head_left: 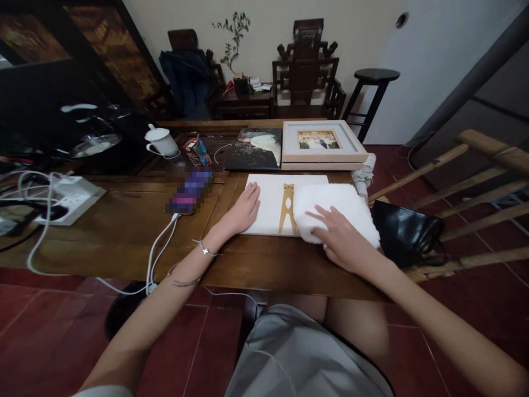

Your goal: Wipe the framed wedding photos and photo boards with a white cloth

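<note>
A white rectangular board [268, 204] lies flat on the wooden table, with a gold two-legged stand piece [288, 205] on its face. My left hand [244, 209] rests flat on the board's left edge, fingers stretched out and holding nothing. A thick, fluffy white cloth [351, 207] covers the board's right part and spreads past its right edge. On top of the cloth's near left part lies my right hand [339, 237], its fingers spread. The cloth hides what is under it.
Behind the board are a dark picture panel [252, 157] and a light wooden picture frame [345, 135]. To the left stand a lidded white cup [162, 144], a small box [197, 151], a plugged-in phone [188, 193] and a power strip [76, 201]. A black bag [407, 234] sits at right.
</note>
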Tool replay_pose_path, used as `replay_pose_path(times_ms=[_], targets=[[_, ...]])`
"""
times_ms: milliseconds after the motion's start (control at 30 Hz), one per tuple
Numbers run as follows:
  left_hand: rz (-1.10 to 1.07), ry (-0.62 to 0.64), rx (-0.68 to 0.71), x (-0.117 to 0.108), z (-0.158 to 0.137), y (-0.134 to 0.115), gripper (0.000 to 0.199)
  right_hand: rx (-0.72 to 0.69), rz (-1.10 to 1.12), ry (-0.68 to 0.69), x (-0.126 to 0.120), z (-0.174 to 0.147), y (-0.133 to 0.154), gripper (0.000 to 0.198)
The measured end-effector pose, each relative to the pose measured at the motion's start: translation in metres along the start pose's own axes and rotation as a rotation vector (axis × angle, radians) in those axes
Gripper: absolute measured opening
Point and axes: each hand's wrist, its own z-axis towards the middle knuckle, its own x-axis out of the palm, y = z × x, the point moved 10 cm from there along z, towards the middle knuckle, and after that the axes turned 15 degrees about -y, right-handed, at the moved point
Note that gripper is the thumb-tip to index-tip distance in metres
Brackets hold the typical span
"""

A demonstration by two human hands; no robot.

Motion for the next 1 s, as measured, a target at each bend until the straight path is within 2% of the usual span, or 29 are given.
replay_pose_path(times_ms=[167,333,500,633,733,867,1000], targets=[[-0.004,-0.01,0.015,0.0,0.0,0.0,0.059,-0.058,0.049,-0.004,-0.018,-0.037,0.044,0.041],[0.001,-0.004,0.014,0.0,0.0,-0.001,0.058,-0.034,0.088,0.006,-0.027,-0.037,0.048,0.045],[-0.004,-0.009,0.018,0.0,0.0,0.0,0.058,0.043,0.114,0.006,-0.018,-0.008,0.007,0.048],[-0.016,-0.015,0.028,-0.001,0.0,0.0,0.057,0.148,0.085,-0.011,-0.002,0.03,-0.038,0.044],[-0.004,-0.001,0.016,-0.002,0.0,-0.001,0.058,0.21,0.082,-0.042,0.005,0.06,-0.055,0.041],[0.007,0.014,0.006,-0.003,0.0,-0.002,0.059,0.201,0.095,-0.084,0.013,0.092,-0.046,0.046],[-0.004,0.006,0.007,-0.004,0.0,-0.003,0.057,0.148,0.025,0.007,0.033,0.099,-0.018,0.053]])
